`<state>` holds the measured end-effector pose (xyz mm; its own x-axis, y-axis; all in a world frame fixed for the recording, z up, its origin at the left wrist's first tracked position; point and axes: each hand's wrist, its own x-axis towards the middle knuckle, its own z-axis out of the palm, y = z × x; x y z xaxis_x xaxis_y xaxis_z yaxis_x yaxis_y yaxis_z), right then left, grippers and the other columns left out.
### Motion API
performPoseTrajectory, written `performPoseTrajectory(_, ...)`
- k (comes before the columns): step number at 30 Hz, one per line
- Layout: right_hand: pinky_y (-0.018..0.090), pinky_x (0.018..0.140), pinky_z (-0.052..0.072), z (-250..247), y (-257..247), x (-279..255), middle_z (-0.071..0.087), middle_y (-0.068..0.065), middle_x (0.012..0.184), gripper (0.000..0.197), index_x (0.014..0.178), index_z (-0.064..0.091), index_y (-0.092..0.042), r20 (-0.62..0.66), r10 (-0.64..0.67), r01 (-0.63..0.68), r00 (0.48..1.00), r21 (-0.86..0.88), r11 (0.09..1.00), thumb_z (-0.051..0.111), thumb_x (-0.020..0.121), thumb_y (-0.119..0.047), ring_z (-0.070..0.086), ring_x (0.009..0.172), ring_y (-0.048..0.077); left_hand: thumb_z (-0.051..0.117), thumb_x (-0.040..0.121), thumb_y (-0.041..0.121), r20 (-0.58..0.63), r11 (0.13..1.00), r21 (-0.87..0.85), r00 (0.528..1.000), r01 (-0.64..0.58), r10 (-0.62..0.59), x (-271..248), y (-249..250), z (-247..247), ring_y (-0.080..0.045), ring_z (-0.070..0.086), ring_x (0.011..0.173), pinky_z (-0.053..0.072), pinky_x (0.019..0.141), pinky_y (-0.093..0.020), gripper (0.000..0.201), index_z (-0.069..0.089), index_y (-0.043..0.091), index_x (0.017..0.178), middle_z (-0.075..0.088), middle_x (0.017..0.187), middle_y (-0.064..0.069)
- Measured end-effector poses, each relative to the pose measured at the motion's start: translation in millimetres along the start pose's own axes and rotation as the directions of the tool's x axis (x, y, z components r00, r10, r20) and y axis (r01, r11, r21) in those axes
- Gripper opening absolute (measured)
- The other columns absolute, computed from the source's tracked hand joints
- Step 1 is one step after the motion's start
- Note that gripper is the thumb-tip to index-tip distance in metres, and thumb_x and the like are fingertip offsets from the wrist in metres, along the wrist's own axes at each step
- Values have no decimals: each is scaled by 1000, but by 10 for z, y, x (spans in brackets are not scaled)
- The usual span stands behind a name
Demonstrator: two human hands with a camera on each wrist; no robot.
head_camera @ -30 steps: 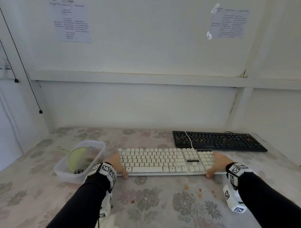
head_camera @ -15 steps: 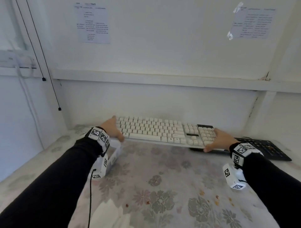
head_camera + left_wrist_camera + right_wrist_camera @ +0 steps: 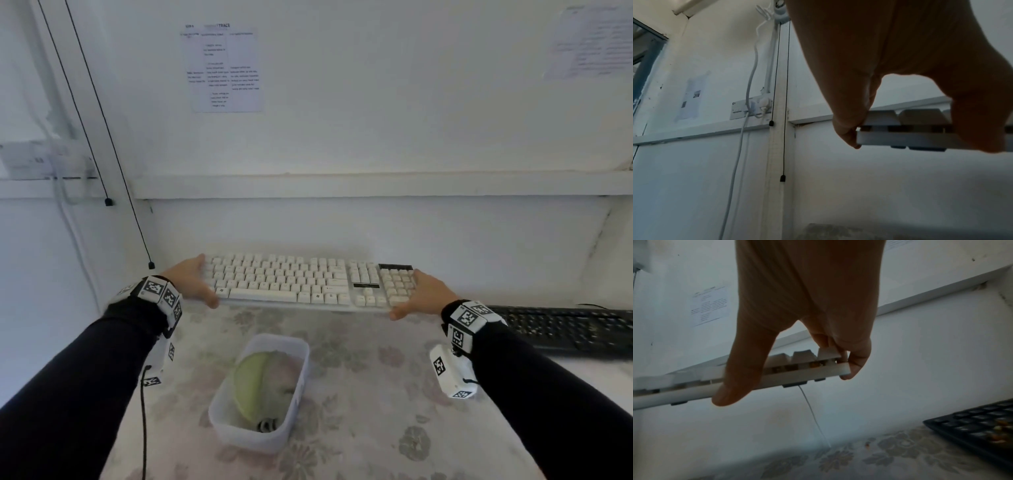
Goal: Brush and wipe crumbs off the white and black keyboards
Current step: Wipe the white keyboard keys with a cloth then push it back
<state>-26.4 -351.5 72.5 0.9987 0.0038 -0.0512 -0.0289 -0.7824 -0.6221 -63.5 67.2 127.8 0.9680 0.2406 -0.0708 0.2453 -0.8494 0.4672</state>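
White keyboard (image 3: 301,282) lifted off table, left hand (image 3: 191,281), right hand (image 3: 419,294) gripping ends

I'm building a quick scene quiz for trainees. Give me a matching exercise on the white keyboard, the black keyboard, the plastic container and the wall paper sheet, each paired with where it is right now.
Things:
1. white keyboard
2. black keyboard
3. plastic container
4. paper sheet

Places:
A. lying on the floral tablecloth at the right
B. stuck on the wall
C. held in the air by the left hand and right hand
D. standing on the tablecloth below the lifted keyboard

Pairs: 1-C, 2-A, 3-D, 4-B
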Motion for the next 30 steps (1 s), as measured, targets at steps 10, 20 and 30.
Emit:
performPoseTrajectory(10, 31, 99, 38, 602, -185, 237, 48, 2, 131, 100, 131, 36, -10, 51, 127, -125, 991, -31, 992, 91, 51, -32, 46, 121, 23, 74, 37, 30, 163, 1000, -8, 986, -14, 15, 502, -483, 140, -26, 39, 132, 32, 105, -28, 130, 14, 2, 149, 34, 148, -14)
performPoseTrajectory(20, 32, 108, 30, 630, 147, 173, 36, 9, 147, 126, 144, 24, -9, 24, 248, -245, 968, -97, 965, 91, 42, -40, 36, 133, 25, 82, 55, 39, 248, 996, 34, 966, -83, 72, 906, -485, 738, -22, 42, 129, 33, 106, -27, 118, 17, 12, 149, 39, 145, -6)
performPoseTrajectory(30, 30, 109, 29, 457, 562, 125, 31, 10, 150, 170, 149, 7, -11, 48, 277, -272, 960, -90, 958, 85, 3, -46, 31, 137, 25, 81, 63, 23, 366, 983, -90, 912, -162, 184, 1008, -362, 1158, -21, 43, 129, 34, 106, -26, 114, 10, 4, 150, 40, 145, -10)
